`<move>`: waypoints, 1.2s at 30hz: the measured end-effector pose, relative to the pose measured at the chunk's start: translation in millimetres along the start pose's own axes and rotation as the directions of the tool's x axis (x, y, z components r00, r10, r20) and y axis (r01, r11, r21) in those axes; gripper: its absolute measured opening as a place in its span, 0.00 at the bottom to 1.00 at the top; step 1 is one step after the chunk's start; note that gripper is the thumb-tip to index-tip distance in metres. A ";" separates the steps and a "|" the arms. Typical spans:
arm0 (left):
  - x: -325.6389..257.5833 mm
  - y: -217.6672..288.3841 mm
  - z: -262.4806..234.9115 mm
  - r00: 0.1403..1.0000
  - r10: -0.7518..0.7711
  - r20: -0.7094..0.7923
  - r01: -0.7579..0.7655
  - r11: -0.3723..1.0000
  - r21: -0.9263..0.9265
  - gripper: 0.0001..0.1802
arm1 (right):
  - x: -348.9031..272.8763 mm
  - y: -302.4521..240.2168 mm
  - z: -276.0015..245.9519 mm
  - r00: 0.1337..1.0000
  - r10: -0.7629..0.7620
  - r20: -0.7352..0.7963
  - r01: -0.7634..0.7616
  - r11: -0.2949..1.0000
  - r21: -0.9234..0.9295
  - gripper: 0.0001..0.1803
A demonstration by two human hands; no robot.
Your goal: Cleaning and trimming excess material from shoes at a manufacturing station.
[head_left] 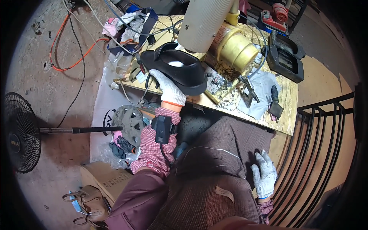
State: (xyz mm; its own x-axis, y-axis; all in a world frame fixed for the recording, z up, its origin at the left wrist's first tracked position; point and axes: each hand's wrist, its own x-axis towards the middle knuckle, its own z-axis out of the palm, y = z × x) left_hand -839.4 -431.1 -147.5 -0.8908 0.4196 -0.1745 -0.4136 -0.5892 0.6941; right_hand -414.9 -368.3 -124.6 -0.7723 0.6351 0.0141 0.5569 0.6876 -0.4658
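Note:
My left hand [171, 91], in a white knit glove with an orange cuff, grips the near side of a glossy black, shoe-shaped shell [191, 78]. The shell has a wide oval opening with something white showing inside. Some of the fingers are hidden against it. It is over the near left part of the wooden workbench [281, 117]; whether it touches the top I cannot tell. Low at the right, my right hand [264, 174], gloved in white, lies against the brown apron [214, 172] with its fingers spread and nothing in them. Pliers [140, 63] lie beside the shell.
A pale ribbed cylinder [203, 23] hangs over the bench before a yellow round housing [237, 48]. A grey cloth [260, 96], a dark-handled brush [275, 101] and black trays [285, 57] lie right. A fan [19, 132] stands left; a black railing [318, 134] runs right.

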 end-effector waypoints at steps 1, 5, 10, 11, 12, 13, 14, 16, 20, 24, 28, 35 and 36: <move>-0.6 0.0 0.4 0.999 0.011 -0.050 -0.011 1.000 -0.007 0.52 | 0.5 -0.3 0.0 1.000 0.004 0.009 -0.004 1.000 -0.003 0.21; -23.5 19.3 30.6 0.953 -0.080 -0.291 0.058 0.995 -0.085 0.48 | -2.4 -6.4 -4.1 0.999 0.023 0.043 -0.023 1.000 -0.002 0.22; -63.8 22.3 -25.8 0.943 -0.312 0.112 0.321 0.945 -0.067 0.57 | 28.9 8.9 -6.3 0.968 -0.032 -0.248 0.044 0.998 0.040 0.23; -98.3 24.3 -28.4 0.904 -0.388 0.179 0.401 0.915 -0.043 0.60 | 42.8 24.9 -2.9 0.939 -0.007 -0.343 0.024 0.999 0.044 0.23; -127.8 22.7 -39.3 0.741 -0.611 0.277 0.671 0.668 -0.322 0.63 | 62.3 36.0 0.8 0.897 0.011 -0.443 0.010 0.999 0.045 0.21; -147.9 18.4 -46.7 0.519 -0.738 0.431 0.814 0.273 -0.512 0.66 | 81.9 42.1 -2.1 0.875 0.049 -0.482 -0.038 0.999 0.033 0.23; -162.6 5.7 -66.8 0.495 -0.797 0.347 0.868 0.469 -0.163 0.64 | 101.3 55.8 -0.7 0.900 0.025 -0.436 -0.062 0.996 -0.071 0.25; -181.7 -18.7 -81.2 0.421 -0.875 0.240 0.834 0.477 0.276 0.60 | 135.8 80.8 4.9 0.961 -0.034 -0.274 -0.013 0.986 -0.165 0.37; -165.7 -59.6 -79.0 0.154 -0.900 0.409 0.984 0.178 0.021 0.43 | 168.3 92.4 16.9 0.998 0.023 -0.056 -0.041 0.940 -0.340 0.36; -138.7 -61.3 -53.1 0.804 -0.593 -0.046 0.502 0.636 0.585 0.41 | 156.2 110.6 15.8 0.983 0.000 -0.182 -0.057 0.949 -0.311 0.22; -184.6 21.1 -36.3 0.707 -0.662 0.249 0.493 0.714 0.497 0.41 | 109.4 63.2 0.7 0.852 -0.001 -0.523 0.082 0.988 0.133 0.16; -209.1 -53.5 3.6 0.685 -0.685 0.247 0.665 0.727 0.173 0.34 | 82.3 -42.9 43.3 0.975 0.185 0.123 -0.219 0.729 0.649 0.12; -198.1 -78.5 -15.5 0.699 -0.667 0.258 0.655 0.742 0.145 0.32 | 75.6 -48.6 63.9 0.994 0.112 0.020 -0.108 0.873 0.475 0.12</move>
State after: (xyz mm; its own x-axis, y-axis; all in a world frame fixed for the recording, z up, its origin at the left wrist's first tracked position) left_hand -633.5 -478.7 -178.3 -0.2980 0.8645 -0.4048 -0.8628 -0.0626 0.5016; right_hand -519.9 -376.3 -157.4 -0.7111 0.7008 -0.0557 0.4246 0.3650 -0.8285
